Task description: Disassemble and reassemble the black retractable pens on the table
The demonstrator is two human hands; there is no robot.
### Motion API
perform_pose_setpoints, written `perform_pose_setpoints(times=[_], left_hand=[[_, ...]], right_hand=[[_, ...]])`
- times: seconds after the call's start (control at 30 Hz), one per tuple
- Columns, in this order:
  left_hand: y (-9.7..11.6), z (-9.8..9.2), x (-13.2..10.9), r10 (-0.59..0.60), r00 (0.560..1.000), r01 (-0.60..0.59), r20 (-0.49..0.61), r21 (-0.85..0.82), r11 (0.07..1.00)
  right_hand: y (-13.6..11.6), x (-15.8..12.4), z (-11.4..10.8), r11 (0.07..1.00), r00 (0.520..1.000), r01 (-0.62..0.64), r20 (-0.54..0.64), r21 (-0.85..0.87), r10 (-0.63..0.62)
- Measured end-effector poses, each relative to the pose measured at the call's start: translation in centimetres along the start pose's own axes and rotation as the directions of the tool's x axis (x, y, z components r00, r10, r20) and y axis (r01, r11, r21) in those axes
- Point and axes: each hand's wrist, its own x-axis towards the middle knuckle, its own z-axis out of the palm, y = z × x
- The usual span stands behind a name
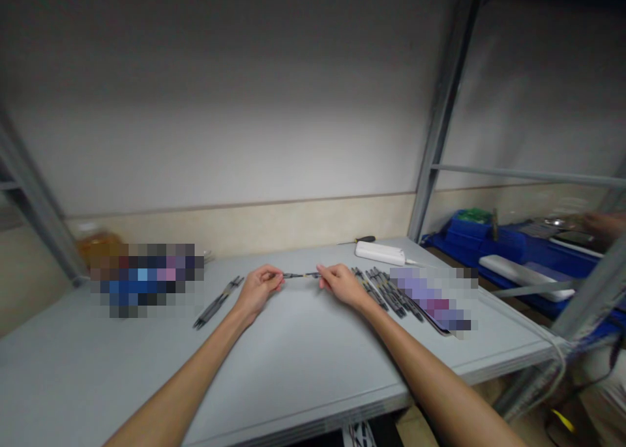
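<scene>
A slim dark pen (302,275) is stretched level between my two hands, above the middle of the table. My left hand (259,292) pinches its left end, and my right hand (341,284) pinches its right end. Both ends are partly hidden by my fingers. To the left of my left hand lie a few dark pens (218,303) side by side, set at a slant. Several more dark pens (391,294) rest in a slanted row just right of my right hand.
A white power strip (380,253) with a cable and a screwdriver (364,240) lie at the back. Blurred-out items stand at the left and right. Metal posts (443,108) frame the grey table (274,375). At far right, another person's hand (606,224) is above a blue surface.
</scene>
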Motion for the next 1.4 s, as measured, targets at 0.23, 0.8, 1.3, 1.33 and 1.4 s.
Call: perform_pose_setpoints(times=[0.23, 0.8, 1.3, 1.33, 1.4], left_hand=[[0.5, 0.3, -0.2, -0.042, 0.998, 0.042, -0.041, -0.016, 0.999], [1.4, 0.8, -1.3, 0.345, 0.934, -0.351, 0.096, 0.434, 0.83], [0.8, 0.5, -0.9, 0.224, 0.974, -0.225, 0.029, 0.212, 0.951], [0.9, 0.6, -0.9, 0.245, 0.969, -0.245, 0.028, 0.233, 0.941], [1.0, 0.7, -1.1, 0.271, 0.962, -0.27, 0.034, 0.275, 0.923]], right_hand=[[0.1, 0.1, 0.2, 0.997, 0.995, 0.062, -0.08, 0.044, -0.059], [0.4, 0.1, -0.4, 0.866, 0.951, -0.298, 0.199, 0.402, 0.236], [0.1, -0.3, 0.0, 0.987, 0.994, 0.111, 0.031, -0.114, -0.108], [0.2, -0.2, 0.0, 0.995, 0.996, 0.08, 0.045, -0.053, -0.077], [0.3, -0.1, -0.1, 0.997, 0.997, -0.006, 0.077, 0.072, 0.001]])
